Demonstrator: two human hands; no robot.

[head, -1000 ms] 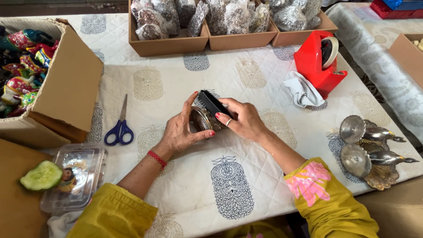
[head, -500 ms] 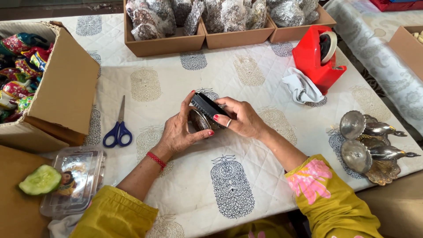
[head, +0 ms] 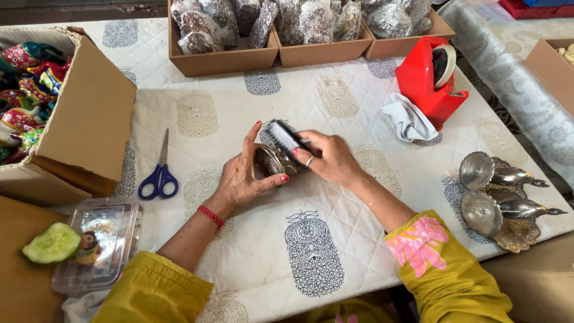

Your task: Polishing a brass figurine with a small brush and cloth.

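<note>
Centrally, the left hand [head: 242, 179] cups a small round metal piece [head: 274, 161] above the desk [head: 335, 239], fingers curled around it. Touching it from the right, the right hand [head: 329, 157] grips a dark brush [head: 285, 136] set against the piece's top. Blue scissors [head: 159, 173] lie left of the hands; a red tape dispenser [head: 431, 81] stands beyond a white cloth [head: 408, 121].
</note>
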